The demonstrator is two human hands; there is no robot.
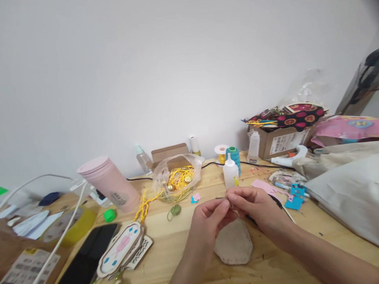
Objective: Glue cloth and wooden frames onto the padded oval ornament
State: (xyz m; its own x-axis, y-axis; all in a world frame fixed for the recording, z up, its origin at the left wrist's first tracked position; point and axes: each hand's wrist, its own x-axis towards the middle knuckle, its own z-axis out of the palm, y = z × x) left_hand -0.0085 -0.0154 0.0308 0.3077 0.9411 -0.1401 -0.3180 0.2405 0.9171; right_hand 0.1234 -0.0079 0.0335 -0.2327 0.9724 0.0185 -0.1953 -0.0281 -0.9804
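Note:
Over the wooden table, my left hand point(209, 220) and my right hand point(255, 208) meet with fingertips pinched together. Between them is something tiny, mostly hidden by the fingers; a thin dark tip shows just above the left fingers. Beneath the hands lies a flat off-white piece point(234, 244) with a wavy edge, partly covered by them. Behind the hands stands a white squeeze bottle point(230, 175) with a pointed nozzle. To the left lies a small coil of green cord point(175, 211), near pink and blue paper cutouts point(195, 198).
Left are a pink tumbler point(108, 182), a phone point(88, 259), stacked decorated tags point(121, 250) and a yellow tape roll point(71, 225). At the back sit a plastic bag of yellow cords point(178, 177), teal thread point(233, 157) and a cardboard box point(279, 141). A glue gun point(291, 157) lies right.

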